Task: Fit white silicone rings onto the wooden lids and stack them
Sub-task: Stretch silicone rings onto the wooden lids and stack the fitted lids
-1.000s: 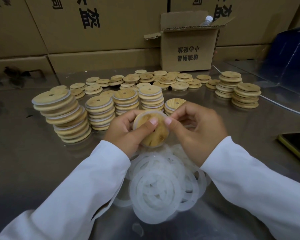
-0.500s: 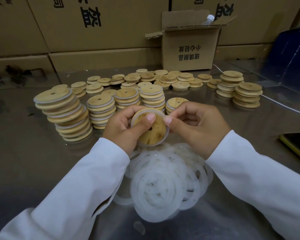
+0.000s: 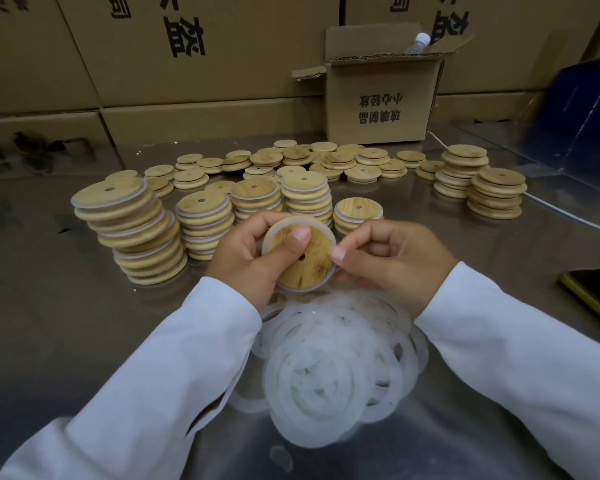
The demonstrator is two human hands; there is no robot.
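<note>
We see the wooden lid (image 3: 314,270) held up in front of us, just above the table, its face tilted toward us with a small hole near the middle; a white silicone ring (image 3: 327,231) runs around its rim. The left hand (image 3: 243,254) grips the lid, thumb laid across the face and fingers curled behind the far edge; the right hand (image 3: 392,258) has its fingers curled, and its thumb tip pinches the ring at the lid's right edge.

Directly beneath the hands lies a loose pile of rings (image 3: 333,368), overlapping one another on the metal table (image 3: 49,323). Just beyond the hands stand the ringed stacks (image 3: 205,223), five that we can count, the leftmost (the tallest) leaning and uneven, the rightmost short. Farther back, bare lids (image 3: 326,161) lie scattered in low heaps; to the right, well apart, two plain stacks (image 3: 496,195) stand side by side, touching or nearly so.

Behind all this sits an open carton (image 3: 378,102) with a bottle (image 3: 418,43) poking out of it, against a wall of large cartons (image 3: 187,46). A white cable (image 3: 561,213) crosses the table on the right; a dark flat object (image 3: 593,292) with a yellow edge lies at the right border.
</note>
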